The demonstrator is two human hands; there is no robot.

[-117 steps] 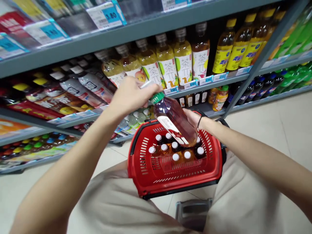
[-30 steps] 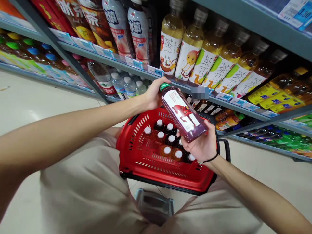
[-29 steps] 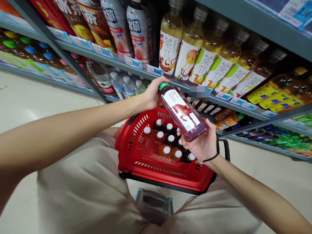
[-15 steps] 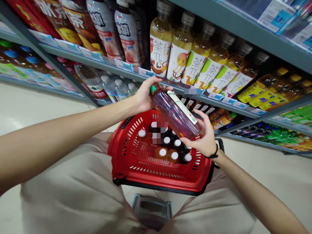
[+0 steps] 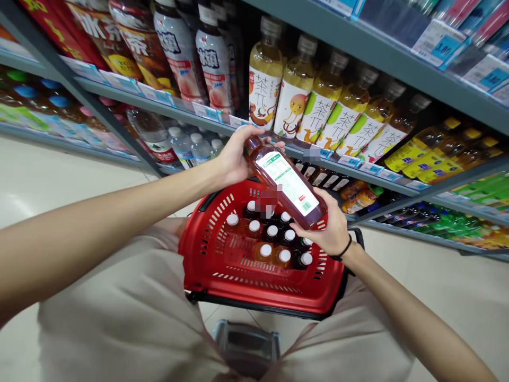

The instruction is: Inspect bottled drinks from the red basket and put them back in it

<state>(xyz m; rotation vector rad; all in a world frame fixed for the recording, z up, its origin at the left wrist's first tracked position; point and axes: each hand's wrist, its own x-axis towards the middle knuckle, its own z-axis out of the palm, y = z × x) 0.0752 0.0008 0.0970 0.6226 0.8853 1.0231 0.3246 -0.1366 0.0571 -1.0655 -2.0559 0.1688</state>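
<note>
Basket point(image 5: 254, 293) (1, red) holds at least 10 white-capped btls point(image 5: 272, 231); above it, L hand point(image 5: 238, 156) wraps neck of 1 dark-red btl point(image 5: 290, 185), long axis diagonal, neck upper L, base lower R, gripped by R hand point(image 5: 332, 225).

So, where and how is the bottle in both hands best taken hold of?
Probably grip the bottle around its middle, from above: the left hand covers its cap end, the right hand supports its base, and between them it slants, straight-sided and uncovered, over the red basket.
</note>
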